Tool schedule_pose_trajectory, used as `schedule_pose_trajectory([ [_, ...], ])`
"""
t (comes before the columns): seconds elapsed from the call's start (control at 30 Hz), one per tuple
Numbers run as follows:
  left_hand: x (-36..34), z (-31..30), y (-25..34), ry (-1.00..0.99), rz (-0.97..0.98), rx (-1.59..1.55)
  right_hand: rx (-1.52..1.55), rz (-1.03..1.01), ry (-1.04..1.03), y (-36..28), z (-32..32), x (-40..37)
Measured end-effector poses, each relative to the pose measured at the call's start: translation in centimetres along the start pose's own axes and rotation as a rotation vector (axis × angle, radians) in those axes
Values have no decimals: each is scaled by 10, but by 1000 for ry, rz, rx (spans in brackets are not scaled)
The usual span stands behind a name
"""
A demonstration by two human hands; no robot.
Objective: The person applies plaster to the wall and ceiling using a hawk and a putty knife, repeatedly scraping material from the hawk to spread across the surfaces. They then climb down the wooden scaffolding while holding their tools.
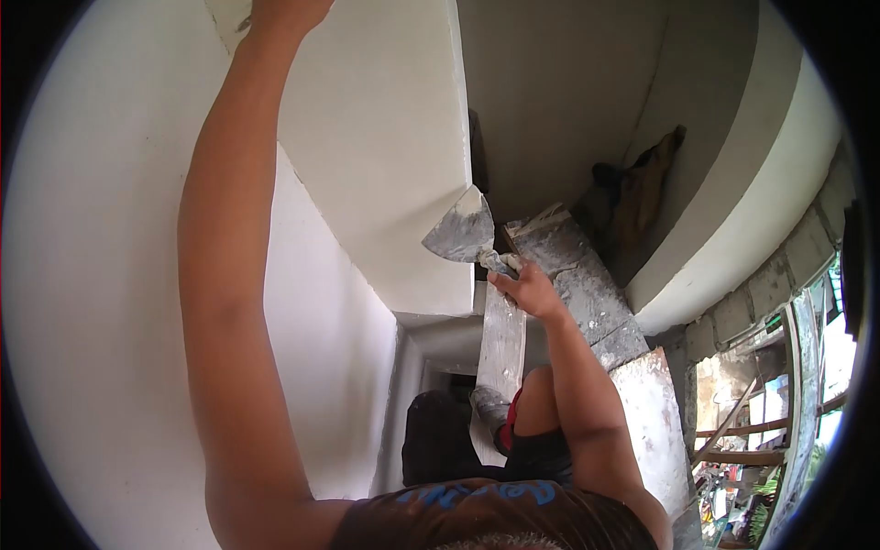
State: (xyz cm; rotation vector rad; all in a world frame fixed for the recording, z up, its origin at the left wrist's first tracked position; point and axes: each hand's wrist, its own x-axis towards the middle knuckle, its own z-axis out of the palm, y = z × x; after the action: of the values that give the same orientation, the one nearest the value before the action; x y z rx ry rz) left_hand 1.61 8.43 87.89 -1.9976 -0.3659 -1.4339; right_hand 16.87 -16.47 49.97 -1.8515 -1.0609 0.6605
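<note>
In my right hand (529, 287) is a broad putty knife (463, 229), its grey blade smeared with plaster. My fingers close round its whitened handle. The blade lies by the edge of a pale plastered wall (367, 156); whether it touches cannot be told. Up at the top edge of the view is my left hand (289, 11), raised at the end of an outstretched arm. Its fingers are cut off by the frame, so what they do is hidden.
A narrow wooden plank (502, 339) runs under my foot. Plaster-spotted boards (591, 293) lie to the right. A curved white wall (733, 220) rises beyond them, and brown cloth (642, 197) hangs in the dark recess. At far right an opening shows wooden poles (742, 458) and clutter outside.
</note>
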Motion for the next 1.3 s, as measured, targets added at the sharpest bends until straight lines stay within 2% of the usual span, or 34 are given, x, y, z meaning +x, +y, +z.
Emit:
schedule_pose_trajectory([
  [0.03, -2, 9, -2, -111, -13, -17, 23, -21, 5, 5, -1, 1],
  [0.07, -16, 17, 0, -124, -16, -16, 50, -43, 11, 8, 0, 2],
  [0.13, -60, 32, 15, 7, 138, 197, 74, -37, 4, 3, -5, -1],
  [0.17, -86, 27, 39, -140, 10, 83, 83, -42, 7, 0, -7, -4],
  [0.2, -121, 52, 37, 14, 58, 69, 171, -46, 4, 1, -6, -4],
  [0.23, -157, 59, 47, 13, 67, 54, 164, -45, 7, 1, -5, -5],
  [0.3, -226, 53, 73, -89, 60, -6, 264, -27, 55, 3, 1, -5],
  [0.33, -256, 41, 84, -231, 12, -82, 329, -9, 62, -1, 2, -8],
  [0.4, -302, 18, 99, -461, -495, -553, 435, -72, 61, -13, 7, -19],
  [0.43, -312, 9, 98, -468, -504, -558, 546, -139, 59, -15, 5, -21],
  [0.47, -326, -2, 93, -350, -874, -976, 586, -204, -6, -9, 6, -22],
  [0.5, -336, -10, 92, -191, -1246, -1380, 586, -184, -14, -12, 11, -25],
  [0.53, -340, -21, 93, -196, -1272, -1370, 337, -442, 220, -26, 17, -31],
  [0.57, -346, -33, 91, -18, -1410, -1517, 70, -699, 440, -38, 22, -39],
  [0.6, -345, -43, 89, 186, -1527, -1659, -52, -711, 404, -48, 19, -46],
  [0.63, -343, -52, 87, 197, -1541, -1653, -59, -709, 390, -56, 21, -54],
  [0.7, -336, -60, 91, 228, -1457, -1845, -286, -679, 459, -61, 23, -64],
  [0.73, -333, -64, 91, 240, -1457, -1848, -418, -720, 493, -58, 25, -64],
  [0.87, -327, -76, 99, 274, -1423, -1808, -614, -672, 518, -61, 33, -71],
  [0.97, -335, -81, 112, 154, -1429, -1756, -525, -686, 541, -62, 36, -70],
  [1.03, -351, -81, 118, -75, -1410, -1739, -514, -693, 561, -61, 32, -67],
  [1.13, -367, -87, 136, -152, -1429, -1733, -445, -720, 615, -66, 24, -64],
  [1.17, -371, -87, 139, -201, -1411, -1701, -359, -681, 543, -68, 22, -65],
  [1.2, -372, -87, 145, -180, -1388, -1719, -279, -651, 473, -70, 19, -63],
  [1.23, -372, -88, 151, -52, -1493, -1689, -294, -671, 486, -70, 17, -57],
  [1.27, -373, -86, 155, 76, -1603, -1648, -139, -684, 382, -64, 19, -53],
  [1.3, -374, -83, 153, 89, -1601, -1654, 18, -684, 268, -62, 21, -53],
])
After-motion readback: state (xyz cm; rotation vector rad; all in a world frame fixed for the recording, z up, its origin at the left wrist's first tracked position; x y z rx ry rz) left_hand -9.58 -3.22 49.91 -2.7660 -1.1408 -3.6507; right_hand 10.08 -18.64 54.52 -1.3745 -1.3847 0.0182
